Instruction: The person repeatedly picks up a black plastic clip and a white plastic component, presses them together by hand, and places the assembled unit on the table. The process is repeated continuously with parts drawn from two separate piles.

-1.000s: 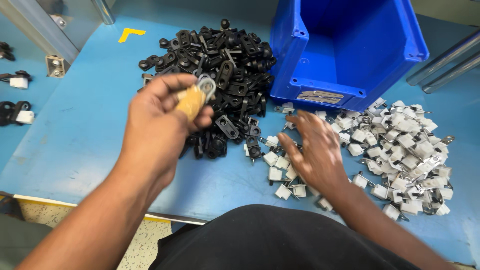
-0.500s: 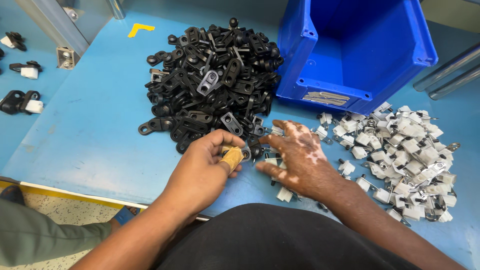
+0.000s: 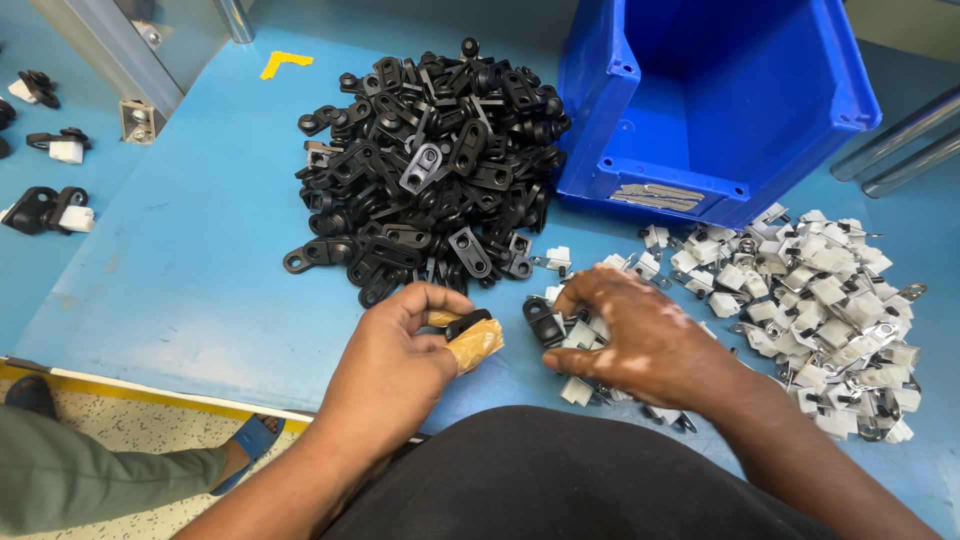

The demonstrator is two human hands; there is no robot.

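Note:
My left hand point(image 3: 395, 365) sits low on the blue table point(image 3: 190, 270), fingers pinched on a small black bracket point(image 3: 466, 323); its fingertips are wrapped in tan tape point(image 3: 475, 343). My right hand point(image 3: 640, 340) lies beside it with its fingertips on another black piece point(image 3: 540, 318) and on small white clips point(image 3: 580, 335). A big heap of black brackets point(image 3: 430, 165) lies just beyond both hands. A spread of white clips point(image 3: 820, 300) covers the table to the right of my right hand.
A blue plastic bin point(image 3: 715, 100) stands open at the back right. Assembled black-and-white parts point(image 3: 45, 210) lie at the far left. A metal post point(image 3: 130, 60) runs along the back left. Another person's leg and sandal point(image 3: 240, 445) show below the table's yellow edge.
My left hand came down from above the black heap to the table's near edge and now holds a black bracket. My right hand shifted slightly left onto a black piece.

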